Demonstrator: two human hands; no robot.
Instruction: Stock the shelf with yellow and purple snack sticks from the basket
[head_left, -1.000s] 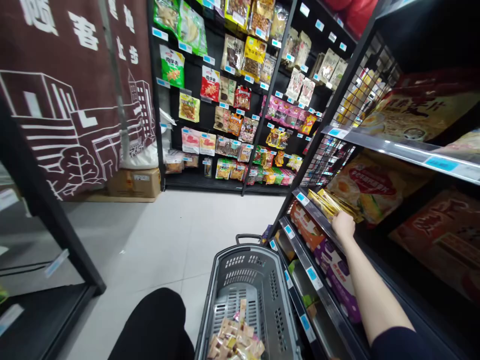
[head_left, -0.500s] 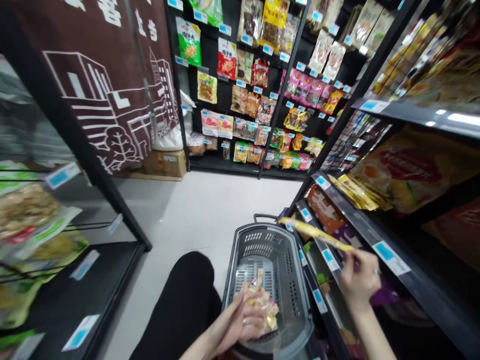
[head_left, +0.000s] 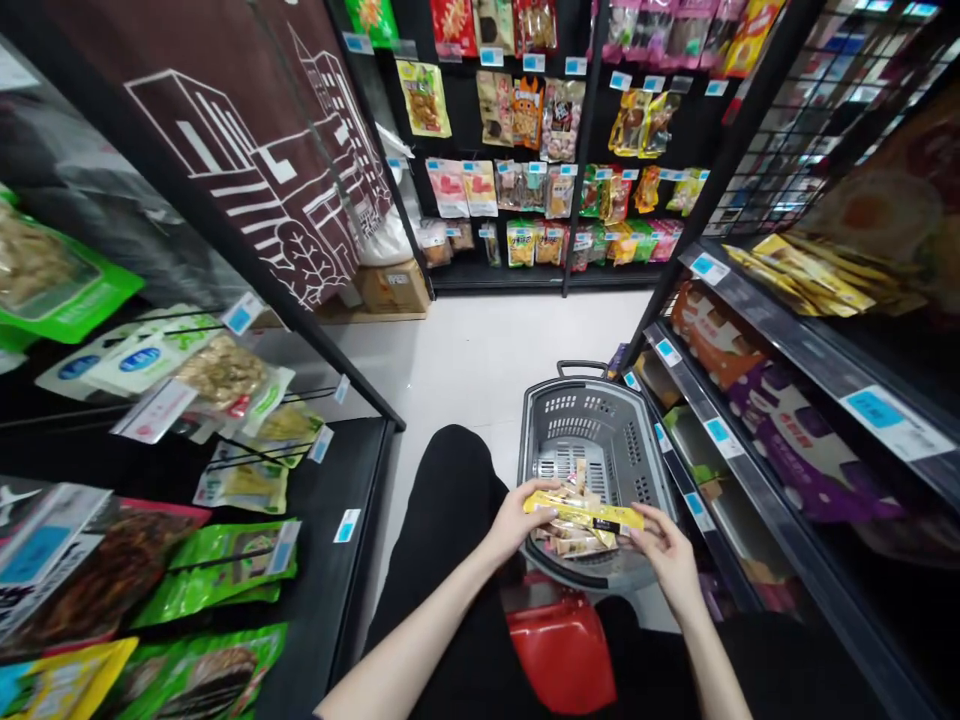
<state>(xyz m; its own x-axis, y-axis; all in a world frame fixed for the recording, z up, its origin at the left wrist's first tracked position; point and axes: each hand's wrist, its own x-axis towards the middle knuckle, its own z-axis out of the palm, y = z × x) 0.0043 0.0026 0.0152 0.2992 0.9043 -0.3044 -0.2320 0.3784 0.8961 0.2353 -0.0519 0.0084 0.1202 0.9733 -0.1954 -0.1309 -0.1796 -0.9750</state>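
Observation:
A slim yellow snack packet [head_left: 583, 510] stretches level above the grey shopping basket [head_left: 529, 425]. My left hand [head_left: 517, 520] pinches its left end, and my right hand [head_left: 664, 550] grips the other end. Beneath it, several small beige wrapped packets [head_left: 577, 543] lie in the basket, partly covered by the yellow one. The basket stands on the floor in front of my knees, its handle [head_left: 583, 366] at the far end.
To the right, a shelf [head_left: 795, 350] bears a pile of similar yellow packets [head_left: 814, 275], with purple boxes [head_left: 795, 440] below. Bagged foods [head_left: 225, 370] hang on the left rack. A cardboard box [head_left: 394, 290] sits by the back shelves. Something red [head_left: 562, 650] lies on my lap.
My right hand has brought the yellow packet leftward from beside the right shelf to over the basket. My left hand has left the beige packets and taken the packet's other end. The view has shifted.

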